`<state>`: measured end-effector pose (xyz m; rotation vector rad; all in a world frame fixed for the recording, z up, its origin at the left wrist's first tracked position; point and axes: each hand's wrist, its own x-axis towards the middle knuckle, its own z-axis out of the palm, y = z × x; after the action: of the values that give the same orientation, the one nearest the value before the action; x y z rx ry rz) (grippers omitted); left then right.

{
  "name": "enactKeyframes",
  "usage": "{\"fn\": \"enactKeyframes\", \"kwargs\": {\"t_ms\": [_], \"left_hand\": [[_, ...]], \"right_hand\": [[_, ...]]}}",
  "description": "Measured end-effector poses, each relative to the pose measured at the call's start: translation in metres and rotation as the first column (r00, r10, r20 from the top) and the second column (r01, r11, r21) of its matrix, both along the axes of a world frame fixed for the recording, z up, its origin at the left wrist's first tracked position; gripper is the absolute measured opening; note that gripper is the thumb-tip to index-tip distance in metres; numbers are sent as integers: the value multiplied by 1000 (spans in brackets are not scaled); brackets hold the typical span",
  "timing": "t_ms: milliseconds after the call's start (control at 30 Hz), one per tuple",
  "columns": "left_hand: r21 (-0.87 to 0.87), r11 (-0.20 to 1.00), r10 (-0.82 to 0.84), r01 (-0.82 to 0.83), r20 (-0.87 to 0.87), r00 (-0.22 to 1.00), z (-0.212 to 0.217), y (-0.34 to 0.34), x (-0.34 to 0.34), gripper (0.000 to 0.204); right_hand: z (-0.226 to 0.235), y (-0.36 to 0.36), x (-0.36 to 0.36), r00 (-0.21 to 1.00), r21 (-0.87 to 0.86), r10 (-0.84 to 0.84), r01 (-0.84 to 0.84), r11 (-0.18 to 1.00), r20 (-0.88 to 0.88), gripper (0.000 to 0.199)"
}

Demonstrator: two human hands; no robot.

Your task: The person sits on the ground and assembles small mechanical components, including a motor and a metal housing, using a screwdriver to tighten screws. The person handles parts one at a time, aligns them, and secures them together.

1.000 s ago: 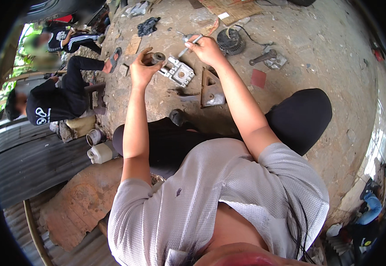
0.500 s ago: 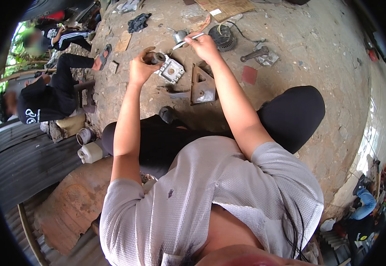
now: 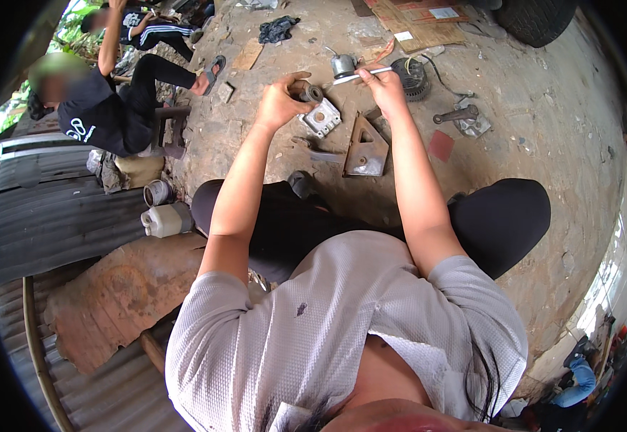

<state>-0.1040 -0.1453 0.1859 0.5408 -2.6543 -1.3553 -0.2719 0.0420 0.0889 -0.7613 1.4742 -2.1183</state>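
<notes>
Ring [image 3: 313, 93] of dark metal is pinched between the thumb and fingers of the left hand [image 3: 282, 102], held above the pale metal casing [image 3: 321, 120] — which lies on the concrete floor [image 3: 522, 122], just beyond the fingertips. The right hand [image 3: 385, 88] is closed around a slim whitish tool [image 3: 351, 78], its tip pointing left toward the ring but apart from it. Near the right wrist lies a triangular bracket [image 3: 368, 150].

Half a second ago the tool's tip was close by the ring and over the casing; now it has moved away to beside the silver can [image 3: 342, 63], overlapping the can's base in this view — whether they touch, I cannot tell. The left hand has kept its hold on the ring. A co-worker [image 3: 90, 111] at the left now has an arm raised.

The silver can stands upright with a thin spout; its contents are hidden. Off to the left, a white jug [image 3: 166, 221] lies beside an open grey pot [image 3: 164, 191], and what either holds is unclear.
</notes>
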Motion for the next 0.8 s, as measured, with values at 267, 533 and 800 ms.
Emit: {"fn": "enactKeyframes", "kwargs": {"t_ms": [267, 533, 800], "left_hand": [[-34, 999, 20, -21, -14, 1000, -12, -11, -1, 70], [-72, 997, 35, -33, 18, 999, 3, -2, 1, 68], [-29, 999, 22, -22, 11, 1000, -7, -10, 5, 69]], "right_hand": [[-2, -3, -2, 1000, 13, 21, -21, 1000, 14, 19], [0, 0, 4, 996, -19, 47, -46, 999, 82, 21], [0, -1, 6, 992, -3, -11, 12, 1000, 125, 18]]}}
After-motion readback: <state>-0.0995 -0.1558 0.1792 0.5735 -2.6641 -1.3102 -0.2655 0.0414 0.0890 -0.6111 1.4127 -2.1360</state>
